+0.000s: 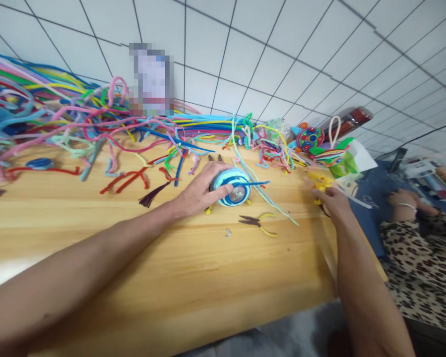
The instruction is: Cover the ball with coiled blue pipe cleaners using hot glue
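My left hand (204,191) grips a round piece wound with blue and pale blue pipe cleaners (226,176), the thumb lying across its front. Its middle looks clear and shiny, and a dark blue end sticks out to the right. At the table's right side my right hand (333,201) is closed around a yellow tool that looks like a hot glue gun (321,181), with a short dark cord below the fingers. Between the hands, pliers with yellow handles (258,223) lie spread on the wood. A long pale green pipe cleaner (263,191) trails beside the wound piece.
Heaps of coloured pipe cleaners (59,114) line the wall side of the table (170,277). A dark tassel (154,194) and red pipe cleaner pieces (128,181) lie left. A colourful ball-shaped craft (309,139) stands back right. Another person's hand (403,203) rests at the far right.
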### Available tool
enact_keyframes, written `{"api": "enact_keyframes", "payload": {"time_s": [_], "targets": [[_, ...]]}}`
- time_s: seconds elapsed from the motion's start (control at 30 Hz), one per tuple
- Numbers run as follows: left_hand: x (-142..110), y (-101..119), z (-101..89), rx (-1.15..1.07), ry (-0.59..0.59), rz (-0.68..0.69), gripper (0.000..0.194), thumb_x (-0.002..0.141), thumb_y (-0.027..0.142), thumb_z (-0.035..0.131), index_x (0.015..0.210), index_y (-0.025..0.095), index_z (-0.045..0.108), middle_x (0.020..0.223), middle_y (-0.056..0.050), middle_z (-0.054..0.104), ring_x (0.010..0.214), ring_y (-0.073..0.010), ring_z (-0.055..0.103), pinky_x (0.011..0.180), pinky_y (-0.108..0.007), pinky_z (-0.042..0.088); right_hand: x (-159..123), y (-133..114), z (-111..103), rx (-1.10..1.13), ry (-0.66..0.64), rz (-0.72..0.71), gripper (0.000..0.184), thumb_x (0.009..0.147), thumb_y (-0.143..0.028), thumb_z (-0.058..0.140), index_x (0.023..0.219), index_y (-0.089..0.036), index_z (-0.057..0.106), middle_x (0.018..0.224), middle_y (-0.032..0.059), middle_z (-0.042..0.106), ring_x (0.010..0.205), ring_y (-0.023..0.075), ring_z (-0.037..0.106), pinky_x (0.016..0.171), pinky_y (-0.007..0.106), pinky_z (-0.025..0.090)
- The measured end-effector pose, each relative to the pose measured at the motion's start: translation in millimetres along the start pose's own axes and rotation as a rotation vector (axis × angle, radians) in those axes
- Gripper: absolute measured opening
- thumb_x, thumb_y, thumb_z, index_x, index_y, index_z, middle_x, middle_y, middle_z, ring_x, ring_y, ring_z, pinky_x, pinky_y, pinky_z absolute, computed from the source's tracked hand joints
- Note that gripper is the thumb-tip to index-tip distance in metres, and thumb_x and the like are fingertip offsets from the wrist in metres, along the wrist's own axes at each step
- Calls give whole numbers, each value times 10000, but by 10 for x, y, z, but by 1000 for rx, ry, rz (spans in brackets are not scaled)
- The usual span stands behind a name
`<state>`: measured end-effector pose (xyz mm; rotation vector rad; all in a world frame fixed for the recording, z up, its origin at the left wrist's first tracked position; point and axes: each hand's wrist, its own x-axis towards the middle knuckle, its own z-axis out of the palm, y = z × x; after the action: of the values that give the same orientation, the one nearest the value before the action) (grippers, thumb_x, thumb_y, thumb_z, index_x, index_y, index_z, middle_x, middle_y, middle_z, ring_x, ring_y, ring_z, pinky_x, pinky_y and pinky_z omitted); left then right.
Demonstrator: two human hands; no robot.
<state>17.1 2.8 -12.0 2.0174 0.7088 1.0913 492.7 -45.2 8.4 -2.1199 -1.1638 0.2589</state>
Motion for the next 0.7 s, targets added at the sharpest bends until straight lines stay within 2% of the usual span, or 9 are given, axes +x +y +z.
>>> {"api": "enact_keyframes", "payload": {"time_s": [0.1,0.23,0.33,0.37,0.4,0.47,0.57,0.63,0.7], "targets": [[4,6,1,-12,9,14,442,1055,485,616,1417,234,582,1398,-116,661,1336,-291,600,1195,-501,492,-1,-122,90,57,-6,33,381,616,-509,846,651,-243,576,520,-55,490,543,130,424,481,266,315],[9,40,-10,-17,1,6,419,1054,450,623,1407,227,585,1381,-117,661,1326,-286,600,1186,-497,496,-270,-430,146,229,-31,-9,352,750,-565,680,861,-232,655,785,24,708,608,166,612,570,302,484],[8,54,-13,-23,2,10,435,1054,440,626,1425,219,572,1405,-123,645,1349,-286,588,1204,-502,480,-668,-754,64,491,6,-212,273,788,-459,706,970,-257,686,1052,51,775,619,154,637,610,328,521],[8,56,-13,-26,3,10,440,1054,439,626,1430,218,569,1412,-123,642,1349,-285,587,1206,-502,478,-815,-862,24,547,-5,-297,260,798,-429,722,1004,-272,699,1097,49,780,603,148,617,595,332,516],[7,57,-14,-26,3,6,440,1055,437,625,1433,218,568,1415,-122,640,1344,-283,590,1203,-499,481,-958,-962,-11,573,-79,-362,250,824,-420,726,1031,-281,713,1128,51,783,609,150,611,582,334,511],[6,59,-18,-23,-3,-4,432,1056,431,623,1429,220,572,1401,-118,648,1321,-279,601,1185,-492,495,-1212,-1132,-50,527,-239,-452,222,873,-424,734,1039,-276,735,1067,46,804,594,158,613,549,333,515],[6,58,-25,-12,-9,-3,423,1057,428,621,1423,220,577,1389,-120,657,1313,-281,605,1175,-492,502,-1441,-1297,1,194,-327,-586,179,932,-390,753,1055,-260,767,939,33,815,745,214,741,648,337,606],[7,54,-26,-3,-8,6,426,1059,421,619,1429,216,573,1405,-127,651,1336,-284,595,1192,-500,491,-1483,-1352,87,68,-386,-768,177,967,-350,728,1119,-267,763,1045,55,838,910,253,804,775,357,658],[9,50,-25,5,-5,13,426,1061,413,615,1436,216,568,1412,-128,647,1350,-282,590,1204,-505,484,-1471,-1369,180,45,-432,-962,195,996,-294,683,1182,-275,739,1152,71,839,1025,266,820,874,364,673]]}}
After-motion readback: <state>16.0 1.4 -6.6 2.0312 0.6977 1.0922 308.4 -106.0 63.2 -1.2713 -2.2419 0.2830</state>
